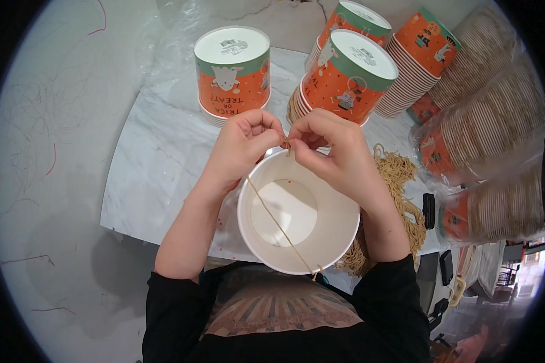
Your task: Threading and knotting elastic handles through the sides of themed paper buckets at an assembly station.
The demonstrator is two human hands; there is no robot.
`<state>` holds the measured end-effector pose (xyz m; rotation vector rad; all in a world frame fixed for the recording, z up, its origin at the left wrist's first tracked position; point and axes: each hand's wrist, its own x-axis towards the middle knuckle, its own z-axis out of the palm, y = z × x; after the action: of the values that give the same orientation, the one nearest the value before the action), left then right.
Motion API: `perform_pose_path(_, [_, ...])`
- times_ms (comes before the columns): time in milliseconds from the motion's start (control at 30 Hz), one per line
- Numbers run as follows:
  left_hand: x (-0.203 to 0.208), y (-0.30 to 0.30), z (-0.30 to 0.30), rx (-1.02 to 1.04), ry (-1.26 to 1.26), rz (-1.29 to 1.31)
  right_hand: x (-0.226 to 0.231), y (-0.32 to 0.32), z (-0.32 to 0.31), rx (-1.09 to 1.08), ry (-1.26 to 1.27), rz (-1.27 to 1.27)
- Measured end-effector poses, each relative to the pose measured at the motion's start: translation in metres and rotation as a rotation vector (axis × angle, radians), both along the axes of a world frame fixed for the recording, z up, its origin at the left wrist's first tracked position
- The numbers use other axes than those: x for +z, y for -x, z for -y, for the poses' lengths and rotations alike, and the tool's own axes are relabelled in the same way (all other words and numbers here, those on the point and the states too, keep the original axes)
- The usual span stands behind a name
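A white-lined paper bucket (330, 233) stands mouth up in front of me on the marble-patterned table. A tan cord (274, 219) crosses its mouth from the near rim, where it is knotted, toward the far rim. At that far rim my left hand (253, 140) pinches the cord from the left. My right hand (330, 142) pinches it from the other side, the fingertips of both hands nearly touching. A small loop of cord hangs at the rim just below the fingers. The bucket's outer side is mostly hidden.
Orange and green buckets stand upside down behind my hands: a left stack (233, 72), a middle stack (348, 78) and more at right. Plastic-wrapped bucket stacks (478, 121) line the right side. A heap of tan cords (396, 172) lies beside my right forearm on the table (145, 181).
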<state>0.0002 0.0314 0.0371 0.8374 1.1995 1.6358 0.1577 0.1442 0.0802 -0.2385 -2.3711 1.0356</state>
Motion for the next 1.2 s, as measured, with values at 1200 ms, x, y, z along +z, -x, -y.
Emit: perform_pose_path(1200, [-0.007, 0.000, -0.006, 0.005, -0.148, -0.024, -0.006, 0.003, -0.007, -0.075, 0.124, 0.078])
